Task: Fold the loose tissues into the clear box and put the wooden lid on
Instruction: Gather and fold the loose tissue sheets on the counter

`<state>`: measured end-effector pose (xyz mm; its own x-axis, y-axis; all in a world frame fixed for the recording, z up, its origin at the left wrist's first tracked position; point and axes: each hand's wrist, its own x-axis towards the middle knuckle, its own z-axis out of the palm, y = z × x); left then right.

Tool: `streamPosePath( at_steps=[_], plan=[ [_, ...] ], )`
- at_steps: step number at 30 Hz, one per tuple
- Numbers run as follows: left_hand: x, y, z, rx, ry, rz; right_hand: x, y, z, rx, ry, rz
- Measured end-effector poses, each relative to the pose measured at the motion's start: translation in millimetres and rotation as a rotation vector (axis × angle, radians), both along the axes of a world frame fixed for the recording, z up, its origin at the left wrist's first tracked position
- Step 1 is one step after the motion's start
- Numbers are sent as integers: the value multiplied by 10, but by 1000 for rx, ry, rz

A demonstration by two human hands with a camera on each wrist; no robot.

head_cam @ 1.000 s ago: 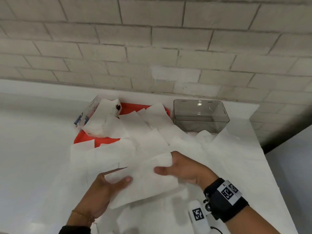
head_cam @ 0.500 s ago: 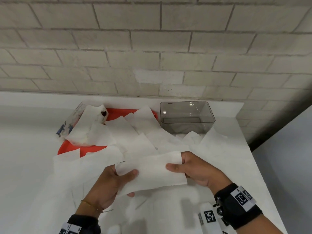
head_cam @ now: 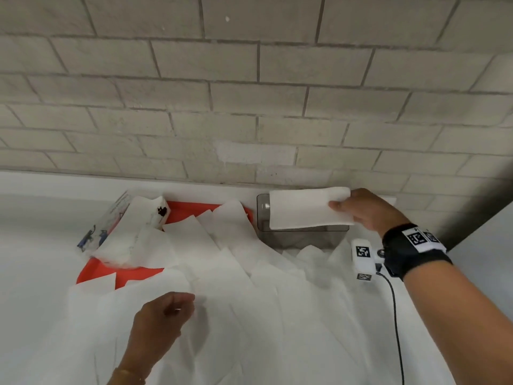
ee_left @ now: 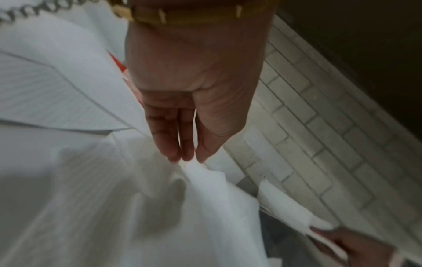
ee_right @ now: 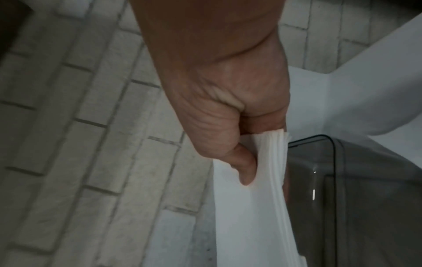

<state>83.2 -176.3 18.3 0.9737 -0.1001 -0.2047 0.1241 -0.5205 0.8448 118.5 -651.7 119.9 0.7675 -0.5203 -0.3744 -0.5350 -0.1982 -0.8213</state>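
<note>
The right hand (head_cam: 369, 211) now pinches the folded tissue (head_cam: 306, 208) alone and has carried it up from in front of the body to just over the clear box (head_cam: 302, 237); the drop-in looks next. The left hand (head_cam: 159, 318) has let go and pinches a loose tissue (head_cam: 222, 276) on the surface (head_cam: 33, 245). One box, one red tray (head_cam: 138, 275), one tissue pack (head_cam: 97, 232), many loose sheets; no wooden lid shows.

Plain indoor work corner: white bench (head_cam: 36, 245) set against a pale painted brick wall (head_cam: 249, 93) at 12 o'clock; room type undeterminable.
</note>
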Motion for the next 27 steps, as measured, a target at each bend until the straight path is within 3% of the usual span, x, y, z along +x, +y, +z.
streamPosePath(
  at_steps=[3,10,15,22,25,27],
  plan=[
    [72,-28,-54,179,-131,-38,295,-105,-186,-102,128,55],
    [192,-66,-181,205,-205,-26,654,48,-382,-567,456,400],
    [203,-60,-276,204,-253,-6,769,103,-499,-600,501,341],
    [269,-55,-392,340,-319,-81,692,244,-601,-708,428,387],
    [275,-77,-418,492,-309,-122,582,370,-528,-736,309,373],
    [258,-106,-424,594,-267,-142,427,472,-439,-665,236,479]
  ],
)
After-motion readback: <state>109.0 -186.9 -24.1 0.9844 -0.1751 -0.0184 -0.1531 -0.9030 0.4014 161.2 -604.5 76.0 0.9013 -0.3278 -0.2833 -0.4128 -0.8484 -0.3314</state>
